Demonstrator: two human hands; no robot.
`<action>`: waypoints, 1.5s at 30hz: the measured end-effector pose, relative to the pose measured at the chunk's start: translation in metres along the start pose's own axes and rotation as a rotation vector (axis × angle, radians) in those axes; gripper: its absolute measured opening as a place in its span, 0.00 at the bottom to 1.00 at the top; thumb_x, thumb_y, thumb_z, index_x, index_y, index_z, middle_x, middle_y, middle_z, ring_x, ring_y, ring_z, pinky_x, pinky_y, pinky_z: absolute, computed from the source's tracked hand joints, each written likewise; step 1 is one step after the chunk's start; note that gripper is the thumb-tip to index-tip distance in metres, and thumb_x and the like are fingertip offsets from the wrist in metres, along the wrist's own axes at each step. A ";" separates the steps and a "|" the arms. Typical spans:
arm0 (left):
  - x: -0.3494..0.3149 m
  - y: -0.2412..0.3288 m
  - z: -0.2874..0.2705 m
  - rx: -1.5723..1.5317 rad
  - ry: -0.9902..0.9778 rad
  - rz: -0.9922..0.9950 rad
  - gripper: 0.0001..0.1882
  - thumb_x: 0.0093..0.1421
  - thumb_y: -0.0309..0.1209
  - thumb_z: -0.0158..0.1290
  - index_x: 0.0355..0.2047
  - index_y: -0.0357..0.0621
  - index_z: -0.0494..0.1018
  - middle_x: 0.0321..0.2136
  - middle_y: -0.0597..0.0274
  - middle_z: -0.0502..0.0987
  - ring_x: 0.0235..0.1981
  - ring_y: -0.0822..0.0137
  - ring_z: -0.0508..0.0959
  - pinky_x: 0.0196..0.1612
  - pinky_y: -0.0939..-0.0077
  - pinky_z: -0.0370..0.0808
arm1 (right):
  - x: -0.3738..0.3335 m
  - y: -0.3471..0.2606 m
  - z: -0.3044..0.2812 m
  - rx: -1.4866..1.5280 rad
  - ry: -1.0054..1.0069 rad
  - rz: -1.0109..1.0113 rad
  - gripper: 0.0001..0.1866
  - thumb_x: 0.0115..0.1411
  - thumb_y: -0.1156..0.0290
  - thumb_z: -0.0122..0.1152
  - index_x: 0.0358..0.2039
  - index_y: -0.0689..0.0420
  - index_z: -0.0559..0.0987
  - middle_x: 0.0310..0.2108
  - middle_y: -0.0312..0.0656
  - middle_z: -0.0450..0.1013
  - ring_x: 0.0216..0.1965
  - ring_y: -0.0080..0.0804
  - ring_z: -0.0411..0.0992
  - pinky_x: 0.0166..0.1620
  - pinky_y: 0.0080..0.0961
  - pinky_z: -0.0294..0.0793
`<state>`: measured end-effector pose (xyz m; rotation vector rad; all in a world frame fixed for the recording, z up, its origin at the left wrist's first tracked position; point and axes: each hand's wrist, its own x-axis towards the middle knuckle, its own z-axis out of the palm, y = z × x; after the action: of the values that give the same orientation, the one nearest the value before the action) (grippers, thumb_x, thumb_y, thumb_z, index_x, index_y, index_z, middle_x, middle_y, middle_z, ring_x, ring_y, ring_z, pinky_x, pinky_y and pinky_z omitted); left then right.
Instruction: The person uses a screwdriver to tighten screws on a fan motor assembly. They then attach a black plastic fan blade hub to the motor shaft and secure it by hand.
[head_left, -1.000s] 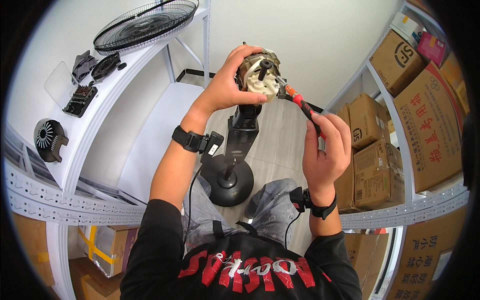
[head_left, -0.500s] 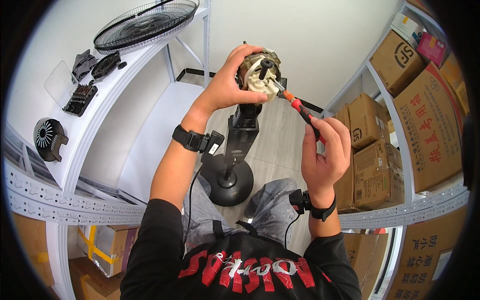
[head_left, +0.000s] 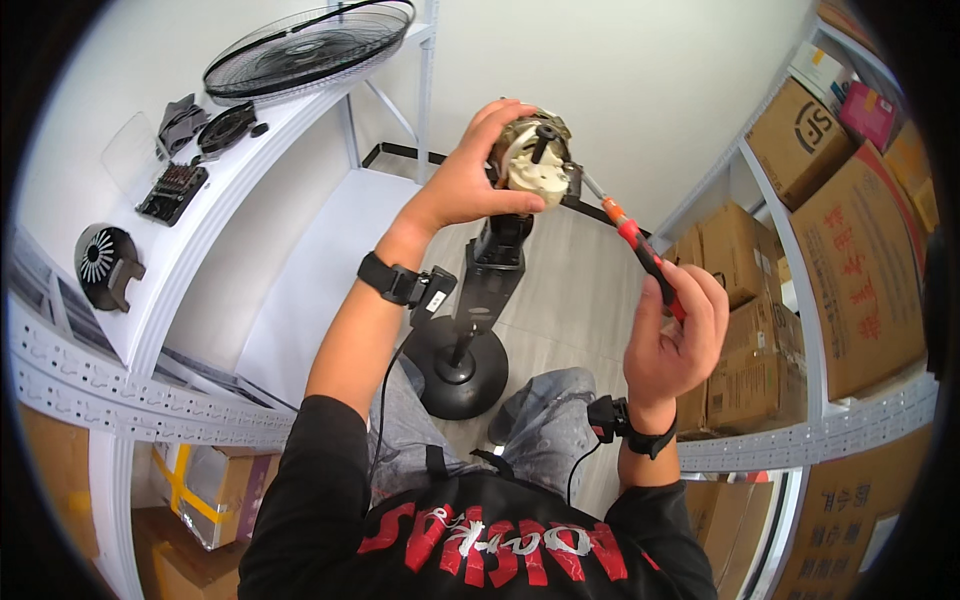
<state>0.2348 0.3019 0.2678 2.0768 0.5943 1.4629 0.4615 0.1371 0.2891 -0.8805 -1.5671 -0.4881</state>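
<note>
My left hand is closed around the left side of an uncovered fan motor, which has a cream plastic gear housing and a black knob post. The motor sits on top of a black fan stand with a round black base. In my right hand is a red-and-black screwdriver with an orange collar. Its shaft slants up and left, and the tip is close to the motor's right edge. Whether the tip touches anything there is too small to tell.
On the left shelf lie a wire fan grille, a black round part, an open bit set and a black vented motor cover. Cardboard boxes fill the right shelves. Metal shelf rails curve near both my sides.
The screwdriver has drawn back from the front of the cream housing to the motor's right edge. My right hand has moved right and slightly down, while my left hand keeps its hold on the motor.
</note>
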 end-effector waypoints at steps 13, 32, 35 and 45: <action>0.014 -0.034 0.004 -0.036 0.079 -0.084 0.44 0.48 0.38 0.72 0.63 0.45 0.63 0.55 0.54 0.71 0.57 0.63 0.72 0.61 0.67 0.69 | 0.002 -0.020 -0.001 0.069 0.034 0.059 0.14 0.55 0.86 0.66 0.43 0.65 0.80 0.39 0.46 0.74 0.34 0.30 0.70 0.33 0.22 0.67; 0.011 -0.046 0.009 -0.189 0.105 -0.151 0.56 0.45 0.46 0.75 0.67 0.42 0.55 0.61 0.48 0.63 0.62 0.57 0.68 0.65 0.64 0.66 | -0.001 -0.010 0.006 0.137 0.035 0.081 0.15 0.54 0.85 0.68 0.43 0.64 0.80 0.40 0.46 0.74 0.36 0.32 0.72 0.36 0.23 0.72; 0.010 -0.050 0.009 -0.172 0.118 -0.153 0.55 0.45 0.46 0.75 0.67 0.42 0.55 0.61 0.48 0.62 0.62 0.56 0.67 0.65 0.64 0.66 | -0.001 -0.008 0.009 0.135 0.033 0.092 0.14 0.54 0.85 0.67 0.43 0.65 0.80 0.40 0.46 0.74 0.36 0.32 0.71 0.36 0.23 0.71; 0.009 -0.054 0.009 -0.068 0.123 -0.130 0.50 0.53 0.37 0.71 0.69 0.44 0.52 0.59 0.53 0.67 0.60 0.63 0.69 0.64 0.67 0.67 | -0.001 -0.006 0.012 0.159 0.064 0.096 0.14 0.55 0.85 0.67 0.43 0.64 0.80 0.40 0.45 0.74 0.36 0.30 0.71 0.36 0.22 0.70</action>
<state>0.2435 0.3473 0.2374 1.8706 0.7033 1.5213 0.4492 0.1424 0.2871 -0.8064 -1.4763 -0.3155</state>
